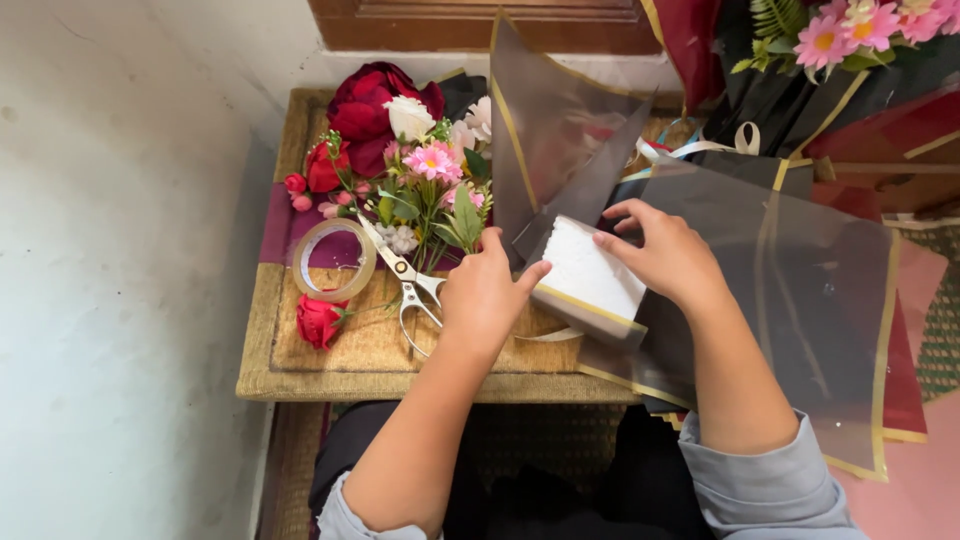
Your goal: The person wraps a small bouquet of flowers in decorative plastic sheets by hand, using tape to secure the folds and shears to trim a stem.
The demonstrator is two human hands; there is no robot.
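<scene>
We see both hands meeting on a white foam block (590, 268) that lies near the middle of a low woven mat table (350, 365), and we place everything else from that block. The block is partly covered by a dark translucent wrapping sheet with a gold edge (800, 290); a gold-edged band of the sheet crosses the block's near end.

The left hand (485, 295) rests just left of the block, fingers curled, its thumb stretched out to touch the block's left edge. It presses rather than grips; we cannot tell whether anything sits under the palm. The right hand (665, 255) lies on the block's right side, fingers spread and bent, fingertips pushing down on the block's top and the sheet over it. It is open, not closed around anything.

Just left of the block, beyond the left hand, lie scissors (405, 285) with silver handles, blades pointing away from us. Farther left of the block sits a roll of clear tape (333, 260), flat on the mat. Near the tape, on the side towards us, lies a single red rose (318, 320). Left of the block and farther away from us is a bunch of flowers (420, 165): dark red roses, one white rose, pink daisies and green leaves.

Behind the block, more dark sheets (560, 130) stand up. Well to its right and behind, a wrapped bouquet (850, 45) with pink daisies shows.
</scene>
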